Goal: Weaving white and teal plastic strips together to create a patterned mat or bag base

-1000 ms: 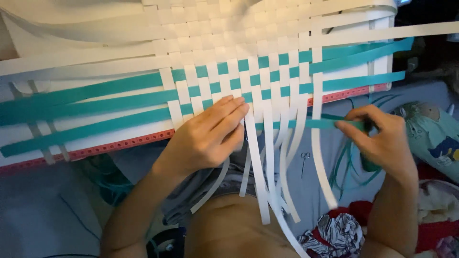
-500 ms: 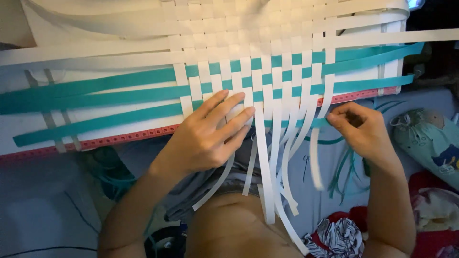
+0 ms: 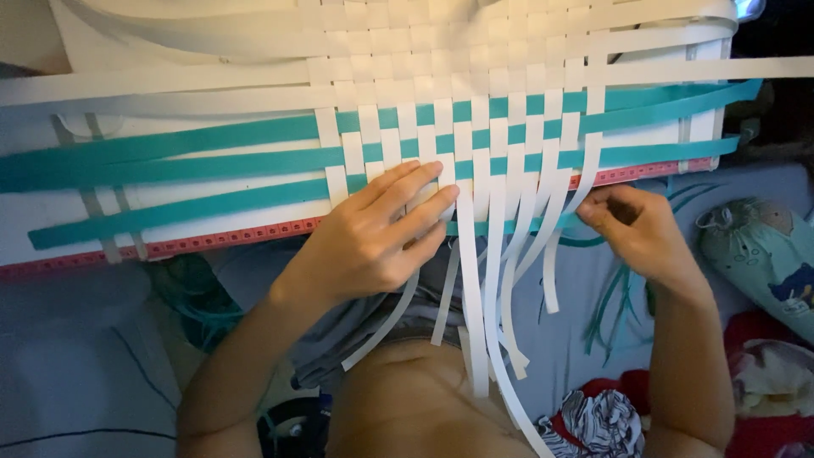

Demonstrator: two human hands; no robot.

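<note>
Flat, smooth white strips (image 3: 475, 102) crossed with teal strips (image 3: 170, 157) in a checkered weave, spread over a white board (image 3: 51, 220) with a red ruled edge; loose white ends hanging off the near edge. Left hand (image 3: 377, 233) laid flat on the weave's lower edge, fingers spread and extended, pressing the strips down. Right hand (image 3: 636, 229) curled, fingertips pinching the lowest teal strip (image 3: 509, 226) just beside the hanging white ends

A white board (image 3: 212, 212) with a red ruled edge spanned the upper frame, carrying woven white and teal strips (image 3: 475, 144).
</note>
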